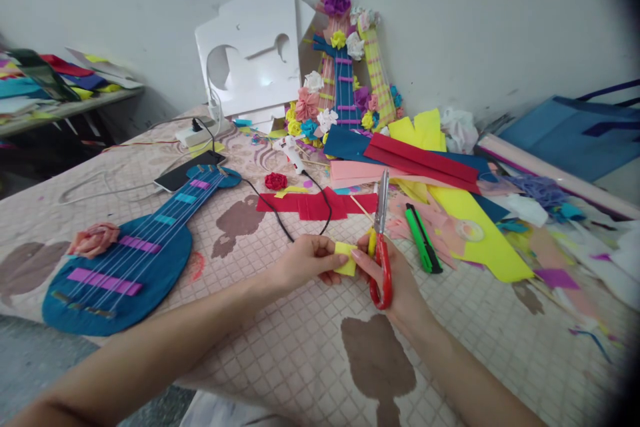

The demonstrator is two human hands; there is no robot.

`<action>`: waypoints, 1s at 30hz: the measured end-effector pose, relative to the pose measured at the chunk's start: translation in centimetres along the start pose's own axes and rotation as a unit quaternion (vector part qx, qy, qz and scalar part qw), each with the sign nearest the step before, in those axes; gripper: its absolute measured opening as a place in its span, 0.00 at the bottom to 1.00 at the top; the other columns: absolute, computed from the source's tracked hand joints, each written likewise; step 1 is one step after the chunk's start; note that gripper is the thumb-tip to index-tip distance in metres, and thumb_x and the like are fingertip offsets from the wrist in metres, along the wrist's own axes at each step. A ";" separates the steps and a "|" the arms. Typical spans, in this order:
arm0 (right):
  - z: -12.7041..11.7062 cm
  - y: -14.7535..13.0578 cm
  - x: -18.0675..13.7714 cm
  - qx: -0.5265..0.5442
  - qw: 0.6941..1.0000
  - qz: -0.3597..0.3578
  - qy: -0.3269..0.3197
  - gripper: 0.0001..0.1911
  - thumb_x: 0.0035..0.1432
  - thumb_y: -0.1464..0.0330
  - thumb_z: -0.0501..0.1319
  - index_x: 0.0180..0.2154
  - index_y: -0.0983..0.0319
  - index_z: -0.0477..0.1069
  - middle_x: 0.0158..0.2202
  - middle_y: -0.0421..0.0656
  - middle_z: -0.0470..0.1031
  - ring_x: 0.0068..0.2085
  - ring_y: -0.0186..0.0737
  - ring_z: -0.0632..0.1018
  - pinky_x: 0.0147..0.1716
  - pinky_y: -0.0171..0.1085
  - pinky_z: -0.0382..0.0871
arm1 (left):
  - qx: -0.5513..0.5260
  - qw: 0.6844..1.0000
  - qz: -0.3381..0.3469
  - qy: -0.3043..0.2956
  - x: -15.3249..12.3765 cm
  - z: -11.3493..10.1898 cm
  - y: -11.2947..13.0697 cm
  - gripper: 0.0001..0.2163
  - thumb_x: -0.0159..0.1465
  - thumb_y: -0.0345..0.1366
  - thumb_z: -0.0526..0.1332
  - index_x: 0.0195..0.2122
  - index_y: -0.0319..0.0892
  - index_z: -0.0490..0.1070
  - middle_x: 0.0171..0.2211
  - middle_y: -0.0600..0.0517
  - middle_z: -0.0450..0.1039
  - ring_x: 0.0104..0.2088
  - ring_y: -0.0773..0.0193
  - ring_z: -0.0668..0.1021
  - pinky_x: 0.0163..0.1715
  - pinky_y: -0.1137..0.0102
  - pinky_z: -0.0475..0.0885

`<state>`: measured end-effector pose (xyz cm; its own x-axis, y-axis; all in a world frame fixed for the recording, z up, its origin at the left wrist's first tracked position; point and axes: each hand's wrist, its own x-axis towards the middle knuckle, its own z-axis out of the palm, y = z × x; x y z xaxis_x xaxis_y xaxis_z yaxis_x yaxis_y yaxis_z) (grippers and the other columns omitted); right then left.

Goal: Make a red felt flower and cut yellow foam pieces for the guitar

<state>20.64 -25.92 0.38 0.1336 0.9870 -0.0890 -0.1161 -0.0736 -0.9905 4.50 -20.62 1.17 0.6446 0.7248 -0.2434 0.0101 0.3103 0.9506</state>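
Between my two hands is a small folded piece of yellow crepe paper (345,259). My left hand (311,260) pinches its left side with thumb and fingers. My right hand (395,273) touches its right edge with the thumb and also holds a pair of scissors (383,260) with red handles, blades pointing up and away. A yellow bit shows beside the scissors, and I cannot make out whether it is paper or part of the tool. To the left lies a blue paper guitar (145,247) with white strings, purple strips and a pink paper flower (94,240).
Beyond my hands lie red paper strips (320,205), a red flower (275,181) and a white glue gun (290,152) with a black cord. Rightward are a green box cutter (421,240), yellow paper (480,233) and scraps. Decorated guitars (345,87) lean on the wall; a phone (190,170) lies left.
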 end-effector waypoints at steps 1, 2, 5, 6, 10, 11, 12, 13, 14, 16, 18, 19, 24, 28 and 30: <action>0.0 0.0 0.0 0.000 1.000 0.001 -0.003 0.15 0.50 0.62 0.67 0.35 0.58 0.64 0.27 0.33 0.64 0.21 0.27 0.65 0.18 0.30 0.58 | 0.001 1.000 -0.002 0.007 0.0 -0.1 0.0 0.16 0.52 0.45 0.69 0.27 0.36 0.70 0.22 0.52 0.74 0.19 0.71 0.75 0.20 0.76 0.70; 0.0 0.0 0.0 -0.002 1.000 0.002 -0.007 0.15 0.50 0.62 0.68 0.35 0.58 0.65 0.27 0.33 0.65 0.22 0.27 0.65 0.18 0.30 0.58 | 0.000 1.000 -0.003 0.014 0.0 -0.1 0.0 0.16 0.52 0.45 0.69 0.27 0.36 0.69 0.22 0.52 0.74 0.19 0.71 0.75 0.20 0.76 0.70; 0.0 -0.1 0.1 -0.003 1.000 0.008 -0.014 0.17 0.47 0.62 0.70 0.34 0.59 0.65 0.27 0.33 0.65 0.22 0.27 0.65 0.19 0.30 0.58 | -0.005 1.000 -0.004 0.028 0.1 -0.2 0.1 0.16 0.51 0.43 0.70 0.26 0.36 0.68 0.21 0.53 0.74 0.18 0.72 0.74 0.19 0.77 0.69; 0.0 -0.1 0.1 -0.001 1.000 0.009 -0.013 0.17 0.46 0.62 0.70 0.34 0.59 0.65 0.27 0.34 0.66 0.23 0.27 0.65 0.19 0.30 0.58 | -0.006 0.999 -0.004 0.032 0.1 -0.2 0.1 0.16 0.51 0.43 0.70 0.26 0.36 0.67 0.20 0.53 0.73 0.18 0.72 0.74 0.19 0.78 0.69; -0.1 0.0 0.1 0.024 1.000 0.006 -0.009 0.18 0.45 0.63 0.71 0.34 0.59 0.66 0.29 0.35 0.68 0.25 0.29 0.68 0.23 0.31 0.61 | -0.008 0.999 -0.004 0.042 0.2 -0.1 0.2 0.16 0.52 0.43 0.70 0.25 0.36 0.67 0.19 0.53 0.73 0.17 0.72 0.74 0.19 0.78 0.69; -0.2 0.0 0.2 0.024 1.000 0.005 -0.010 0.17 0.45 0.63 0.71 0.34 0.59 0.66 0.29 0.35 0.68 0.25 0.28 0.68 0.23 0.31 0.61 | -0.008 0.999 -0.004 0.041 0.2 -0.1 0.2 0.16 0.52 0.43 0.69 0.25 0.36 0.67 0.19 0.53 0.73 0.17 0.73 0.74 0.18 0.78 0.69; -0.3 0.0 0.2 0.019 1.000 0.007 -0.013 0.17 0.45 0.63 0.71 0.34 0.59 0.66 0.29 0.35 0.68 0.24 0.28 0.67 0.22 0.30 0.61 | -0.006 0.999 -0.003 0.040 0.2 -0.1 0.2 0.16 0.52 0.43 0.69 0.26 0.36 0.67 0.19 0.53 0.73 0.17 0.73 0.74 0.18 0.78 0.69; -0.3 0.0 0.2 0.013 1.000 0.010 -0.014 0.16 0.46 0.62 0.70 0.34 0.59 0.66 0.29 0.35 0.68 0.23 0.27 0.67 0.21 0.30 0.60 | -0.004 0.999 -0.002 0.038 0.2 -0.2 0.2 0.16 0.52 0.43 0.69 0.26 0.36 0.67 0.20 0.53 0.73 0.17 0.73 0.74 0.18 0.78 0.69; -0.3 0.0 0.2 0.007 1.000 0.012 -0.014 0.16 0.47 0.62 0.70 0.34 0.59 0.66 0.29 0.35 0.68 0.23 0.27 0.67 0.20 0.30 0.60 | -0.001 0.999 -0.001 0.035 0.1 -0.2 0.2 0.16 0.52 0.43 0.69 0.26 0.36 0.67 0.21 0.52 0.74 0.17 0.73 0.74 0.18 0.78 0.69; -0.3 0.0 0.2 0.004 1.000 0.020 -0.008 0.15 0.49 0.60 0.68 0.34 0.59 0.66 0.28 0.34 0.67 0.21 0.27 0.66 0.19 0.31 0.59 | 0.009 1.000 -0.001 0.025 0.1 -0.1 0.3 0.16 0.52 0.44 0.69 0.26 0.36 0.68 0.22 0.52 0.75 0.17 0.73 0.74 0.18 0.78 0.69; -0.3 -0.1 0.2 0.018 1.000 0.025 -0.003 0.16 0.49 0.60 0.68 0.34 0.58 0.66 0.27 0.34 0.67 0.21 0.27 0.66 0.18 0.31 0.58 | 0.020 1.000 -0.004 0.012 0.0 -0.1 0.3 0.16 0.52 0.45 0.69 0.26 0.36 0.69 0.22 0.51 0.75 0.17 0.73 0.74 0.18 0.78 0.69; -0.2 -0.1 0.2 0.027 0.999 0.027 -0.001 0.16 0.48 0.60 0.69 0.34 0.58 0.66 0.27 0.34 0.67 0.21 0.27 0.66 0.18 0.31 0.58 | 0.025 1.000 -0.007 0.005 -0.1 -0.1 0.3 0.17 0.52 0.45 0.69 0.26 0.35 0.69 0.22 0.51 0.75 0.18 0.73 0.74 0.18 0.78 0.69; -0.2 -0.3 0.1 0.044 0.999 0.014 0.001 0.14 0.48 0.64 0.69 0.33 0.59 0.65 0.27 0.33 0.66 0.23 0.26 0.67 0.21 0.30 0.60 | 0.031 0.999 -0.014 -0.011 0.1 -0.2 0.0 0.17 0.52 0.47 0.68 0.27 0.35 0.70 0.22 0.51 0.75 0.18 0.72 0.75 0.19 0.78 0.70; -0.1 -0.6 -0.1 0.021 0.999 0.018 -0.021 0.15 0.48 0.64 0.69 0.35 0.59 0.65 0.28 0.34 0.66 0.23 0.27 0.68 0.21 0.31 0.60 | 0.008 1.000 0.002 0.015 0.3 -0.4 0.0 0.17 0.51 0.46 0.70 0.27 0.36 0.68 0.23 0.51 0.75 0.18 0.72 0.75 0.18 0.78 0.70; 0.0 -0.7 -0.2 -0.001 0.999 0.021 -0.032 0.16 0.47 0.63 0.70 0.33 0.59 0.65 0.27 0.34 0.66 0.22 0.28 0.67 0.21 0.31 0.59 | 0.004 1.000 0.005 0.024 0.3 -0.5 0.2 0.17 0.51 0.44 0.70 0.26 0.36 0.68 0.22 0.51 0.75 0.18 0.73 0.75 0.18 0.78 0.69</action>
<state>20.68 -26.07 1.11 0.0659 0.9902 -0.1231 -0.1179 -0.1147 -0.9864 4.30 -20.00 1.20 0.6066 0.7573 -0.2420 0.0090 0.2978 0.9546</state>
